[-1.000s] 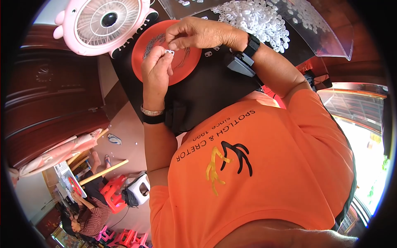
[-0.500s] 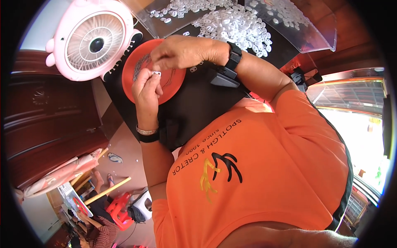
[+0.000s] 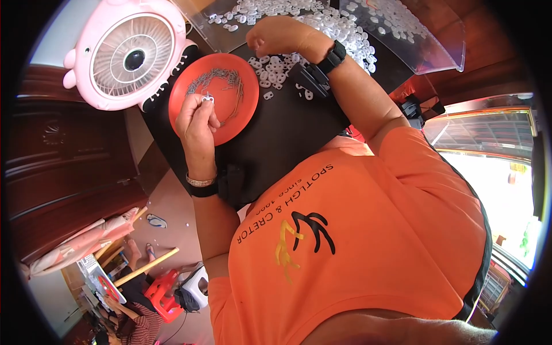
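My left hand [image 3: 197, 118] is closed, pinching a small white plastic piece with holes [image 3: 208, 99] between thumb and finger. A thin metal pin seems to stick up from it. Below that hand lies a round red plate [image 3: 244, 112] holding many thin metal pins [image 3: 230, 79], spread in a curved band. At the near edge of the white-piece pile, my right hand [image 3: 282, 35] has its fingers curled and pointing down, beyond the plate. What its fingertips hold, if anything, is hidden. Loose white pieces [image 3: 273, 70] lie just beneath it on the black table.
A pink fan [image 3: 135, 59] stands left of the plate. Behind my right hand are the large pile of white pieces [image 3: 356, 43] and a clear plastic bin [image 3: 443, 49]. A black table [image 3: 270, 132] carries these. Another person [image 3: 138, 322] sits at lower left near a red stool [image 3: 164, 296].
My right hand has moved away from my left hand, up and right to the white pieces, uncovering the plate's pins. My left hand, still pinching the white piece, has shifted slightly left.
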Available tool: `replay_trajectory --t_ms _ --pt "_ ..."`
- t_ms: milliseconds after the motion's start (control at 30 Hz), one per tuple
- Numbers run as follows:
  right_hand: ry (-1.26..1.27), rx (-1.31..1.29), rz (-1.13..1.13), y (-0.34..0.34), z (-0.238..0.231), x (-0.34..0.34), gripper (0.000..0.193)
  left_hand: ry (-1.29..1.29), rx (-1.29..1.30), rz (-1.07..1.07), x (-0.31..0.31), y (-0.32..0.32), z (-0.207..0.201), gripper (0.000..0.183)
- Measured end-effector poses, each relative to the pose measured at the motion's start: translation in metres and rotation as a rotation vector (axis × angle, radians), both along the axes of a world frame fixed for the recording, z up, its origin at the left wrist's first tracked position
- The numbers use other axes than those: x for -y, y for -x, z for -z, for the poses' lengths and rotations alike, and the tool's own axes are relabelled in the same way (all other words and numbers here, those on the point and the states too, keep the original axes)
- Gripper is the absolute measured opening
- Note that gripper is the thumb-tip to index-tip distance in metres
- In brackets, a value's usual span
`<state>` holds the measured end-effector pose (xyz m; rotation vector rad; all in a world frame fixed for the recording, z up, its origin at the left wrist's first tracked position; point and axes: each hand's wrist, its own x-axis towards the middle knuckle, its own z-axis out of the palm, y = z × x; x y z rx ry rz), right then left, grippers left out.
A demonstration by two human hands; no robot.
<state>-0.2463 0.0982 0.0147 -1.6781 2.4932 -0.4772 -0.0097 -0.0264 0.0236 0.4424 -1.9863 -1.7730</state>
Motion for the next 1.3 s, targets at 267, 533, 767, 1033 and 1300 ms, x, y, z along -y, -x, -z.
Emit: replay_trajectory --t_ms 267,533,767,1033,1300 --pt "-0.053 0.007 -0.007 0.000 0.007 0.005 0.023 0.011 -0.004 0.008 0.001 -0.001 0.001 0.014" --pt "-0.041 -0.096 0.073 -0.020 -0.005 0.002 0.022 0.006 -0.001 0.002 0.002 -0.001 0.003 0.013" --pt "-0.058 -0.118 0.071 -0.013 0.010 0.009 0.020 0.006 -0.008 0.007 0.000 0.001 0.001 0.012" --pt "0.474 0.781 -0.151 -0.032 -0.006 0.017 0.020 -0.113 0.005 0.032 -0.006 0.001 0.004 0.012" --pt "0.571 1.076 -0.306 -0.086 -0.015 0.024 0.014 -0.182 -0.120 0.050 -0.008 0.002 0.004 0.015"
